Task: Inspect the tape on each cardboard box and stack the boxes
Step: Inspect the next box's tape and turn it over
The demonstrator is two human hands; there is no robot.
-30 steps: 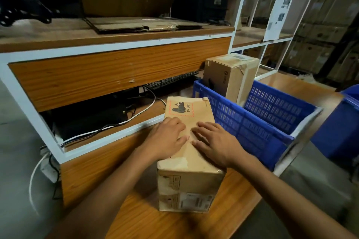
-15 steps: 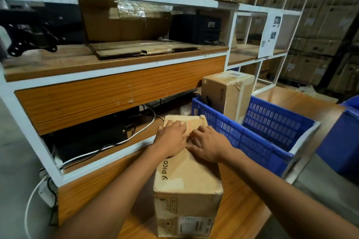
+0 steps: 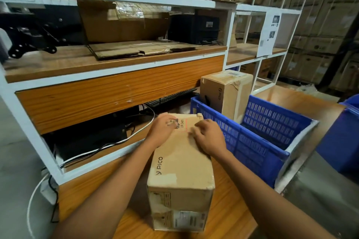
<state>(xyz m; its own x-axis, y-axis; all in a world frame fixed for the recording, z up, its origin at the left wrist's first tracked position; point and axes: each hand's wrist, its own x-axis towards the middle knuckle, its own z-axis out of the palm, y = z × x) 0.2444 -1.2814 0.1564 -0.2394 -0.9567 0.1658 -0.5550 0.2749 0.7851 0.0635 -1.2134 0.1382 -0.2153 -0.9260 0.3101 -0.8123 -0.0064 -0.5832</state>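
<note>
A long cardboard box (image 3: 181,170) printed "PICO" lies on the wooden table (image 3: 229,217) in front of me, its short end toward me. My left hand (image 3: 162,129) rests palm-down on the far end of its top, beside the "UN 3481" label. My right hand (image 3: 208,138) presses flat on the top next to it, fingers along the tape seam. Neither hand holds anything. A second cardboard box (image 3: 226,93) stands upright in the blue plastic crate (image 3: 250,141) to the right.
A white-framed wooden shelf unit (image 3: 116,75) stands close behind the box, with flattened cardboard (image 3: 136,49) on it and cables and a keyboard (image 3: 171,97) underneath. Another blue bin (image 3: 343,141) sits at the far right. Stacked cartons (image 3: 320,25) fill the background.
Both hands have slid along the box top, away from me, to its far end. The camera has tilted upward, showing more of the shelf.
</note>
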